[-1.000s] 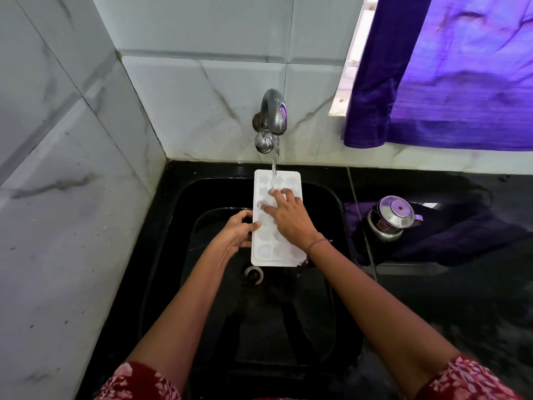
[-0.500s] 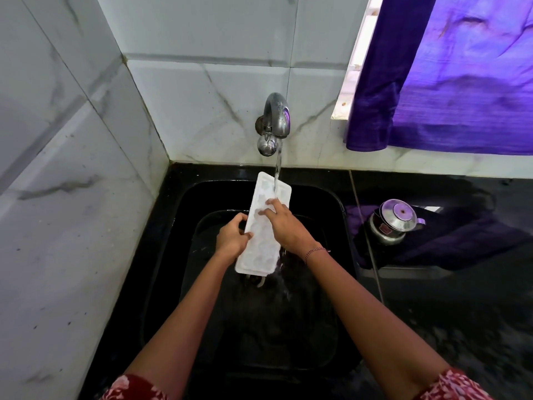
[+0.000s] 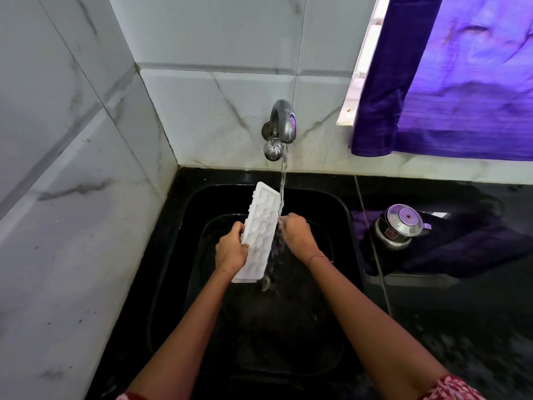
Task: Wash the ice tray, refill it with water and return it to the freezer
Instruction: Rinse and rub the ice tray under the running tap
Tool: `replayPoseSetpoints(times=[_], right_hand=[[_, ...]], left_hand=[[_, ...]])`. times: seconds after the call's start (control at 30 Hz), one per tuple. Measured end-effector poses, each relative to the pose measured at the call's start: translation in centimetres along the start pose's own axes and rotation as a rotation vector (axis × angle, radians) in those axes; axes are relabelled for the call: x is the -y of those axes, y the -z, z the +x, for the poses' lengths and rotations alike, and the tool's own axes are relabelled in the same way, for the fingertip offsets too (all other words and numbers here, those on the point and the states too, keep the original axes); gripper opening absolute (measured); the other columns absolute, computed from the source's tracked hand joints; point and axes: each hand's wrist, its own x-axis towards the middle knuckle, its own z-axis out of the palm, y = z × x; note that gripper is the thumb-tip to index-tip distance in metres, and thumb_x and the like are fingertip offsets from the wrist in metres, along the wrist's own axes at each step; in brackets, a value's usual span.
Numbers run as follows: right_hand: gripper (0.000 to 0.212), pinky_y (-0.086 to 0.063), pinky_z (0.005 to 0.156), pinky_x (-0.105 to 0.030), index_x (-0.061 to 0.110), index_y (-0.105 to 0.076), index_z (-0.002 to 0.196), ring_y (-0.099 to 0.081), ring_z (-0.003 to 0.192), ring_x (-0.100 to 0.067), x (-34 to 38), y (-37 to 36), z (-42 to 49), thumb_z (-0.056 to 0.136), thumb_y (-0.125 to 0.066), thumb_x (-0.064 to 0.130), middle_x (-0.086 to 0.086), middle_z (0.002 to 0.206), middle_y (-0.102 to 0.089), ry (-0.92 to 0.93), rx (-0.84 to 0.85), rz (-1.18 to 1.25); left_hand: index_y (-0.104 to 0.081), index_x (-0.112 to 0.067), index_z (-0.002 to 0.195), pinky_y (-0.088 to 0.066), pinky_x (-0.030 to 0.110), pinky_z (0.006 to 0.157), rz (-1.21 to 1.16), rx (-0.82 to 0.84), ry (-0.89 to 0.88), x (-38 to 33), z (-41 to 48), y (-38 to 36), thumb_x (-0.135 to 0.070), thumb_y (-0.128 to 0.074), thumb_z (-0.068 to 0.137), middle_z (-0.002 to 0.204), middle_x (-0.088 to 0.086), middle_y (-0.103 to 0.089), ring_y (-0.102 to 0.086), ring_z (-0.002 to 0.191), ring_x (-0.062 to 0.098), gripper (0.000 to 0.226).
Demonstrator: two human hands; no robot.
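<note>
White plastic ice tray [image 3: 261, 232] tilted under running chrome wall tap [image 3: 281, 125]; left hand [image 3: 230, 252] and right hand [image 3: 297, 236] fingers clamped on its long edges.

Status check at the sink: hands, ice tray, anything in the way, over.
Left hand and right hand grip ice tray by its long edges. Tray tilted under running tap, water pouring off. Nothing in the way.

I count one ice tray [image 3: 261, 235] and two hands on it, the left hand [image 3: 230, 251] at its nine o'clock and the right hand [image 3: 297, 236] at its three. There is one black sink [image 3: 331, 203] with one tap [image 3: 281, 125] at its twelve o'clock, and one steel pot [image 3: 399, 226] on one dark cloth [image 3: 461, 246] at its three. One purple curtain [image 3: 461, 96] hangs at one o'clock, and I see one bracelet [image 3: 315, 257].
</note>
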Motion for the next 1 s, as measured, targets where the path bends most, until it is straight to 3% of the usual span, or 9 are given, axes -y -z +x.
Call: replayPoseSetpoints(times=[0.17,0.3,0.4,0.47,0.53,0.63,0.87,1.0], right_hand=[[0.013,-0.052,0.079,-0.025,0.002,-0.073,0.092,-0.067,0.078,-0.019,0.0,0.7,0.7,0.088,-0.064,0.010,-0.010,0.081,-0.071,-0.286,-0.100,0.375],[0.020,-0.048,0.070,-0.022,0.006,-0.071,0.073,-0.059,0.061,-0.011,-0.4,1.5,1.3,0.086,-0.068,0.020,-0.005,0.067,-0.065,-0.332,-0.108,0.415],[0.018,-0.052,0.075,-0.027,0.004,-0.072,0.089,-0.062,0.075,-0.017,-0.8,1.3,1.1,0.092,-0.059,0.015,-0.009,0.086,-0.068,-0.241,-0.090,0.313],[0.024,-0.052,0.076,-0.031,0.011,-0.070,0.106,-0.057,0.089,-0.021,-0.9,1.0,0.8,0.096,-0.049,0.009,-0.008,0.102,-0.060,-0.128,-0.051,0.169],[0.036,-0.044,0.071,-0.027,0.020,-0.066,0.116,-0.045,0.101,-0.023,-1.1,0.8,0.4,0.095,-0.043,0.003,-0.006,0.107,-0.050,-0.024,-0.005,-0.071],[0.043,-0.041,0.080,-0.029,0.026,-0.061,0.122,-0.039,0.106,-0.023,-1.2,0.6,0.1,0.091,-0.044,0.001,-0.004,0.113,-0.044,0.026,-0.026,-0.304],[0.044,-0.034,0.095,-0.037,0.033,-0.057,0.126,-0.034,0.118,-0.028,-1.5,1.3,0.3,0.093,-0.043,0.008,-0.005,0.132,-0.037,0.136,-0.046,-0.442],[0.044,-0.026,0.106,-0.043,0.034,-0.051,0.133,-0.025,0.132,-0.032,-1.9,1.8,0.4,0.096,-0.040,0.012,-0.008,0.146,-0.029,0.199,0.008,-0.492]], left_hand=[[-0.046,-0.023,0.085,-0.055,0.042,0.076,-0.297,0.098,0.173,0.4,0.2,0.0,-0.006,-0.060,0.086,0.092,0.000,-0.062,-0.063,0.088,0.021,0.022],[-0.044,-0.011,0.097,-0.056,0.042,0.062,-0.557,0.190,0.300,0.7,-0.2,0.2,-0.001,-0.055,0.089,0.090,0.007,-0.061,-0.062,0.080,0.021,0.017],[-0.043,-0.010,0.102,-0.055,0.041,0.063,-0.653,0.258,0.353,0.7,-0.5,0.4,0.000,-0.054,0.091,0.088,0.007,-0.061,-0.062,0.077,0.019,0.018],[-0.044,-0.011,0.105,-0.055,0.038,0.060,-0.685,0.290,0.380,0.8,-0.5,0.3,0.000,-0.054,0.091,0.087,0.006,-0.062,-0.062,0.078,0.019,0.021],[-0.045,-0.012,0.109,-0.053,0.036,0.057,-0.698,0.315,0.398,0.9,-0.5,0.2,-0.001,-0.054,0.091,0.090,0.006,-0.062,-0.062,0.079,0.020,0.024],[-0.046,-0.015,0.110,-0.052,0.035,0.055,-0.703,0.348,0.404,1.0,-0.4,0.1,-0.002,-0.055,0.091,0.103,0.010,-0.063,-0.063,0.080,0.020,0.025],[-0.047,-0.015,0.111,-0.051,0.032,0.053,-0.701,0.364,0.390,0.9,0.0,0.4,-0.003,-0.055,0.091,0.106,0.010,-0.062,-0.063,0.079,0.019,0.025],[-0.048,-0.013,0.108,-0.053,0.033,0.053,-0.708,0.361,0.374,0.8,0.1,0.6,-0.001,-0.055,0.090,0.095,0.009,-0.064,-0.062,0.074,0.019,0.022]])
